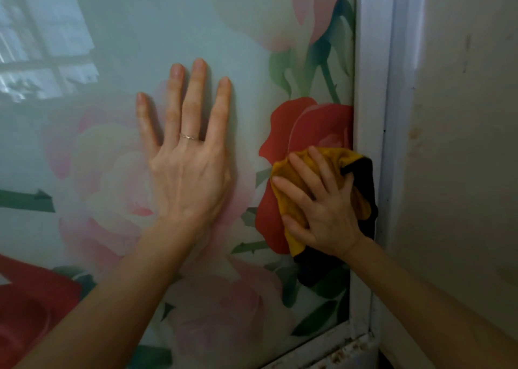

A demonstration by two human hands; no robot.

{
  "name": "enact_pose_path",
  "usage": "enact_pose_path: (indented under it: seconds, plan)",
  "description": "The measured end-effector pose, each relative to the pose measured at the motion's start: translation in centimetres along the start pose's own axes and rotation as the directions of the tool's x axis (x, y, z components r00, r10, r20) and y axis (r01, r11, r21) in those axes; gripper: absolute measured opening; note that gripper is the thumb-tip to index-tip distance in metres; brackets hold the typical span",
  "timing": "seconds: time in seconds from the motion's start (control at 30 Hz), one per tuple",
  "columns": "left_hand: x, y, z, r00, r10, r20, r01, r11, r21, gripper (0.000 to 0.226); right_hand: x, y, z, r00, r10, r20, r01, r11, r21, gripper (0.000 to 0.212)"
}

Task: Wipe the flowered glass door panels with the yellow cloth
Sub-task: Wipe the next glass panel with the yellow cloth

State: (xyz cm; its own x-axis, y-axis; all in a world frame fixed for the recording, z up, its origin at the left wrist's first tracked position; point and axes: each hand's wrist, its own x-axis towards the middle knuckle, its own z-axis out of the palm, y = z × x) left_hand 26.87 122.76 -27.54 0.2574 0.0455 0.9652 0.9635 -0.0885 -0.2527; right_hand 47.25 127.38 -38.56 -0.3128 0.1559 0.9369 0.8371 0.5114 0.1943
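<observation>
The flowered glass door panel fills most of the view, printed with pink and red roses and green stems. My left hand lies flat on the glass, fingers straight and spread, a ring on one finger. My right hand presses the yellow cloth against a red rose near the panel's right edge. Its fingers are spread over the bunched cloth. The cloth's dark side hangs out below and to the right of the hand.
A white door frame runs down the right side of the panel and along the bottom, where it looks grimy. A pale wall lies beyond it. A window reflects in the glass at upper left.
</observation>
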Motion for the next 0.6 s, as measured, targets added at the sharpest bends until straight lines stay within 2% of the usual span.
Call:
enact_pose_path:
  seconds: [0.13, 0.23, 0.4, 0.47, 0.53, 0.6]
  plan:
    - [-0.1, -0.1, 0.1, 1.000, 0.011, -0.015, -0.011, 1.000, 0.019, 0.064, 4.7, -0.2, -0.7, 0.985, 0.116, -0.129, -0.115, 0.993, 0.011, 0.059]
    - [-0.2, -0.1, 0.3, 0.999, 0.012, -0.043, -0.011, 1.000, 0.012, 0.062, 4.7, -1.5, -0.1, 0.960, 0.220, -0.175, -0.219, 0.975, 0.024, 0.060]
    - [-0.2, -0.3, 0.5, 0.998, 0.014, -0.066, -0.013, 1.000, 0.017, 0.064, -0.4, -3.5, 1.2, 0.979, 0.194, -0.069, -0.192, 0.981, 0.027, 0.061]
    - [-0.1, -0.3, 0.6, 0.997, 0.025, -0.069, -0.025, 1.000, 0.002, 0.062, -0.7, -3.7, 1.3, 0.974, 0.213, -0.080, -0.212, 0.977, 0.025, 0.058]
    - [-0.1, -0.4, 0.4, 0.997, 0.040, -0.061, -0.042, 0.999, -0.027, 0.060, 0.6, -5.1, 1.5, 0.927, 0.349, -0.139, -0.347, 0.937, 0.044, 0.058]
    - [-0.4, -0.7, 0.2, 0.998, 0.054, -0.032, -0.055, 0.997, -0.062, 0.057, 2.9, -7.9, 1.8, 0.822, 0.533, -0.201, -0.525, 0.846, 0.099, 0.061]
